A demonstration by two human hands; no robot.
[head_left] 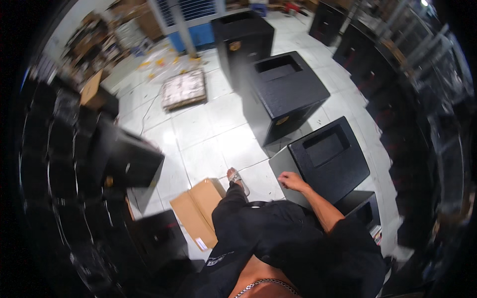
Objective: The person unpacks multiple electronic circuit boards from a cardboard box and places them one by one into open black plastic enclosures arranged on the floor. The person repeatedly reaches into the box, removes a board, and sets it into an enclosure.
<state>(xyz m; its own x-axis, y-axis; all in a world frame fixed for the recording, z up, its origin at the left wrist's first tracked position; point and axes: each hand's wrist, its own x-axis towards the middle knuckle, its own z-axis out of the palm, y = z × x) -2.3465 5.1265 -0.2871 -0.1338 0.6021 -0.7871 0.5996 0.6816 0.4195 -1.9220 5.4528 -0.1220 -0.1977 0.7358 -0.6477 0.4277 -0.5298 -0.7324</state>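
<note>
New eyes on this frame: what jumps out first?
The row of bulky black boxes with recessed tops, running from upper centre down past the person's right hand. Next, the brown cardboard box on the white tiled floor, lower left of centre, and the flat, pale, mottled block farther off, upper left of centre.

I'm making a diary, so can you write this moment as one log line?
right hand: by nearest black box, contact unclear | left hand: out of view | carton: on floor, left of foot
</note>
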